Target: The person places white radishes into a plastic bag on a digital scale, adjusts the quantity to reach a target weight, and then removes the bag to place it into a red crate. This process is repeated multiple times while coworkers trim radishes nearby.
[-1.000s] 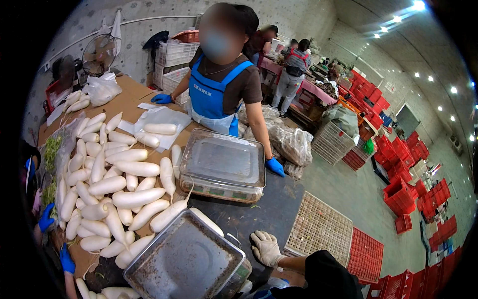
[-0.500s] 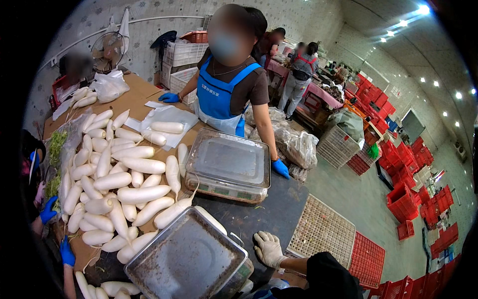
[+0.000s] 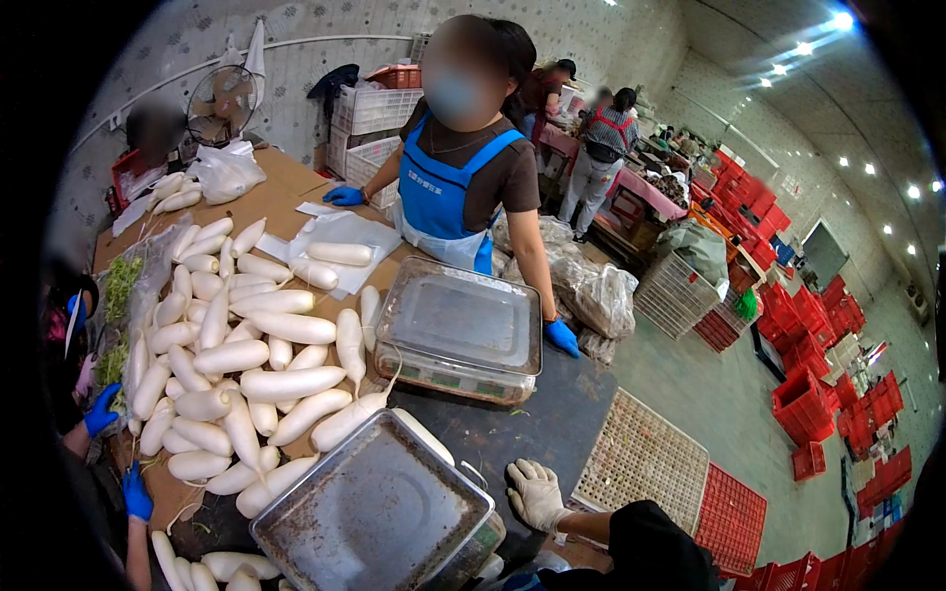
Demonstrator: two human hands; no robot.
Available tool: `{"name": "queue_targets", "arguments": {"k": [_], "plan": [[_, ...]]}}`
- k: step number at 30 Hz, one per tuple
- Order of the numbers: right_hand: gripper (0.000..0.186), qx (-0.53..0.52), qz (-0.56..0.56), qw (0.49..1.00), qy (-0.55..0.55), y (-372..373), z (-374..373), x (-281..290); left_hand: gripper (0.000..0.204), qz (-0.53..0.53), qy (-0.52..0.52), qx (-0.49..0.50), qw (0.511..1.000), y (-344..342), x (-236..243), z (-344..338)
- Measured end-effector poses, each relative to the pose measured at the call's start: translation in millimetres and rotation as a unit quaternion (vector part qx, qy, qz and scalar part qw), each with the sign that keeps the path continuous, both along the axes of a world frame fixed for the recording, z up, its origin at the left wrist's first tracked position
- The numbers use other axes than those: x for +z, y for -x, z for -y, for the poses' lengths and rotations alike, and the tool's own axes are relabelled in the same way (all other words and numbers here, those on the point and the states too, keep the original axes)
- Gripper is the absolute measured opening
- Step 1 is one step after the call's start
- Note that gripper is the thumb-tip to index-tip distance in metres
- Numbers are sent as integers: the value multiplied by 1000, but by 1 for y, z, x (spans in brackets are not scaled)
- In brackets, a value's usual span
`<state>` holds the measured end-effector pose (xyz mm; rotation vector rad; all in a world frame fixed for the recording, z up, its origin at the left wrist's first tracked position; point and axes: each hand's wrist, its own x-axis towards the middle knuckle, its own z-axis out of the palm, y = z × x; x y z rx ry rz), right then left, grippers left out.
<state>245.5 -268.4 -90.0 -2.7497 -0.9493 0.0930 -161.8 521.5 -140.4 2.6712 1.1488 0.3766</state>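
Observation:
My right hand (image 3: 537, 497), in a white work glove below a black sleeve, rests palm down on the dark tabletop (image 3: 557, 414). Its fingers are apart and hold nothing. Just left of it sits a scale with a worn metal tray (image 3: 379, 507). Farther away is another scale with a tray on top (image 3: 458, 320). To the left lies a large heap of white radishes (image 3: 281, 384), some touching the near tray. My left hand does not show.
Across the table stands a co-worker in a blue apron (image 3: 443, 192), one blue-gloved hand (image 3: 562, 338) on its edge. More blue-gloved hands (image 3: 136, 492) are at the left. A pale crate (image 3: 645, 458) and a red crate (image 3: 729, 517) lie beyond the table's right side.

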Motion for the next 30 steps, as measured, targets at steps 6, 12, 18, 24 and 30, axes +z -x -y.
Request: {"name": "queue_targets", "arguments": {"k": [6, 12, 18, 24, 30], "plan": [[44, -7, 13, 1000, 6, 1, 3, 2, 49, 85, -76, 69, 991, 16, 17, 91], [49, 3, -20, 999, 39, -3, -4, 0, 51, 85, -91, 236, 964, 90, 18, 350], [50, -28, 13, 1000, 7, 6, 10, -11, 54, -29, -42, 353, 934, 99, -1, 573], [47, 11, 31, 999, -29, 8, 2, 1, 51, 17, -27, 429, 903, 72, 7, 634], [46, 16, 48, 999, -22, 3, 7, -8, 45, 80, -20, 434, 897, 57, 15, 622]]}}
